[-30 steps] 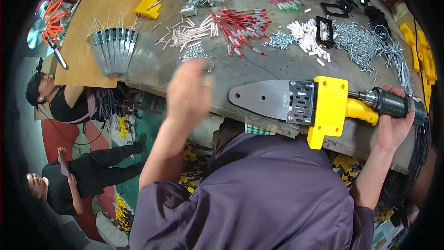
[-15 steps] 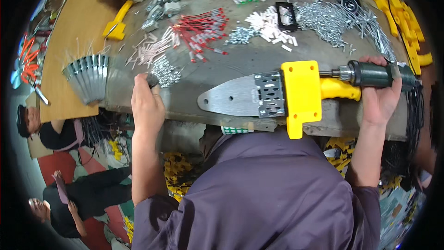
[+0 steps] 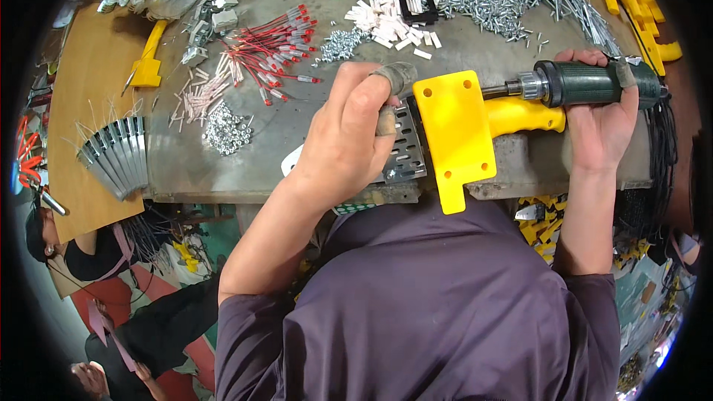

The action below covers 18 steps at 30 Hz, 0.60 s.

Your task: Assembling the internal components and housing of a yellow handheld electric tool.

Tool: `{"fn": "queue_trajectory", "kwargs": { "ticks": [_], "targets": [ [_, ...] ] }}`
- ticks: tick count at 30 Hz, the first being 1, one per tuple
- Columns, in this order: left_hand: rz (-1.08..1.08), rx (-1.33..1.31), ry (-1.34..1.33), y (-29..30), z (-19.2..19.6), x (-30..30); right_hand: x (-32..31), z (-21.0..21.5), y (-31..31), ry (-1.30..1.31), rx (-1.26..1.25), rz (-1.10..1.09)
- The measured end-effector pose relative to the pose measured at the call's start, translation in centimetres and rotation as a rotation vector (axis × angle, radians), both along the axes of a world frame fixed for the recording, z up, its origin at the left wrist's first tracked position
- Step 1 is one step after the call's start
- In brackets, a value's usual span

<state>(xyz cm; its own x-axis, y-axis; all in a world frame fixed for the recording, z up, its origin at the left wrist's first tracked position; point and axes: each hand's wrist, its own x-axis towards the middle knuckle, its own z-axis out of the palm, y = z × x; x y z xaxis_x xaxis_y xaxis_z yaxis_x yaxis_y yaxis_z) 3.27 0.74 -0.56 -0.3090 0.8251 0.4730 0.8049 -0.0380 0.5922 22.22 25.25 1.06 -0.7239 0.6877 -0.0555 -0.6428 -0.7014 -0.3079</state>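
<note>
A yellow tool body (image 3: 457, 130) with a perforated grey metal plate (image 3: 401, 156) is laid near the front edge of the grey worktop (image 3: 282, 141). The plate is pressed down by the left hand (image 3: 345, 141), whose fingers are curled together over it. At 3 o'clock from the tool body, a dark green screwdriver (image 3: 590, 83) is clamped in the right hand (image 3: 601, 122), its tip set against the yellow handle. Red-tipped wires (image 3: 271, 41) and loose screws (image 3: 226, 128) are scattered at 10 o'clock.
</note>
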Motion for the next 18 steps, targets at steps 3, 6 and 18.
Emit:
{"fn": "queue_trajectory", "kwargs": {
  "ticks": [3, 6, 18],
  "targets": [
    [0.031, -0.004, -0.048, -0.1, -0.2, 0.2, -0.1, 0.2, -0.2, 0.005, -0.018, -0.022],
    [0.032, 0.002, -0.065, -0.2, -0.2, 0.2, -0.2, 0.2, -0.2, 0.008, 0.005, -0.027],
    [0.077, -0.048, 0.057, -0.2, 0.7, 0.3, -0.1, 0.2, -0.4, -0.009, 0.064, -0.034]
  ]
}}
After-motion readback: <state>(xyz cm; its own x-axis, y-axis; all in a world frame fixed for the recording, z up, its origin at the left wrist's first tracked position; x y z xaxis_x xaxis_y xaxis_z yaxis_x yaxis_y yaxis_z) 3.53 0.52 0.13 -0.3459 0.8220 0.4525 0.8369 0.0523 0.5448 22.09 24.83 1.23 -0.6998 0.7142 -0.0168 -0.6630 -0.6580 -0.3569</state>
